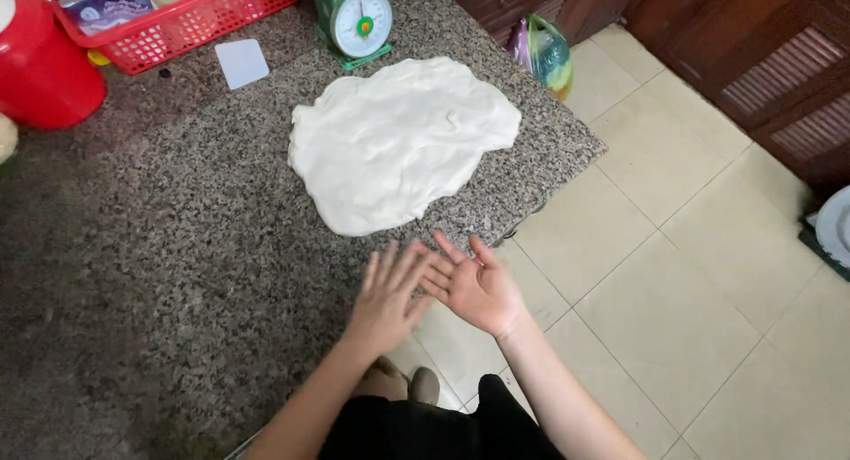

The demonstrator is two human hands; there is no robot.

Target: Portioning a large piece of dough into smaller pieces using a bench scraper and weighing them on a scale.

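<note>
view from a head-worn camera looking down at a person's 2 bare hands over the near edge of a speckled grey granite countertop [159, 274]. the left hand [387, 299] is palm down, fingers spread and straight, holding nothing. the right hand [474, 287] is palm up, fingers spread too, also holding nothing. the fingertips of the 2 hands overlap, the left fingers lying across the right ones near the counter's edge. both forearms are bare and run up from the bottom of the view.

just beyond the fingertips, not touched by either hand, lies a large flattened sheet of soft white dough [400, 141]. it is spread unevenly on the granite near the counter's right corner, with a lumpy, wrinkled surface.

behind the dough stands a green mechanical kitchen scale with a round white dial [359, 22], close to the dough's far edge. to the left of the scale lies a small white square plastic scraper [242, 62]. further left is a red plastic mesh basket [190, 26] holding packets, and a large red plastic container [40, 70] in the top left corner.

right of the counter is a floor of pale cream square tiles [673, 292]. a colourful plastic bag [544, 53] sits on the floor by dark brown wooden cabinets with slatted doors [770, 70].
</note>
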